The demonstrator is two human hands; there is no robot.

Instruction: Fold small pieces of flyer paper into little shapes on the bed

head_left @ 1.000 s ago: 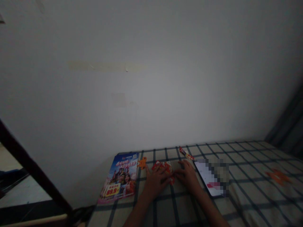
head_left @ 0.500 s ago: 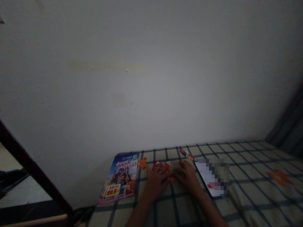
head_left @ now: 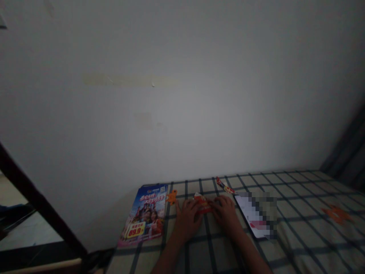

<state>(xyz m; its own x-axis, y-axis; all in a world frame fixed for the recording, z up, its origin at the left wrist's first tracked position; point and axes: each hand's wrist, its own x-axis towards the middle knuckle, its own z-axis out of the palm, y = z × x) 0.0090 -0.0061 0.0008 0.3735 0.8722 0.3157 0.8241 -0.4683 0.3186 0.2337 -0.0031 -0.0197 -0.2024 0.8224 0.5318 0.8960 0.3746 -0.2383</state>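
Observation:
A small piece of red printed paper (head_left: 203, 204) with white and yellow patches lies on the checked cloth, folded or crumpled. My left hand (head_left: 188, 217) holds its left side, fingers curled over it and the thumb sticking out. At the right end, my right hand (head_left: 226, 213) has its fingers bent onto the paper's edge. Both palms face down, and the fingertips partly cover the paper. An orange cut-out figure (head_left: 172, 197) lies just beyond my left thumb. Past my right fingers is a narrow red and white printed strip (head_left: 225, 186).
A stack of printed flyers (head_left: 146, 213) lies on the left of the checked cloth (head_left: 302, 194). Right of my right hand is a phone (head_left: 251, 217), partly pixelated. Another orange cut-out (head_left: 337, 214) lies far right. A pale wall (head_left: 199, 95) rises behind; a dark bar (head_left: 37, 198) slants at left.
The red paper now shows as a narrower, more compact shape, its former spread on the left gone. My left fingers have bunched up on it, and my right hand has moved slightly inward.

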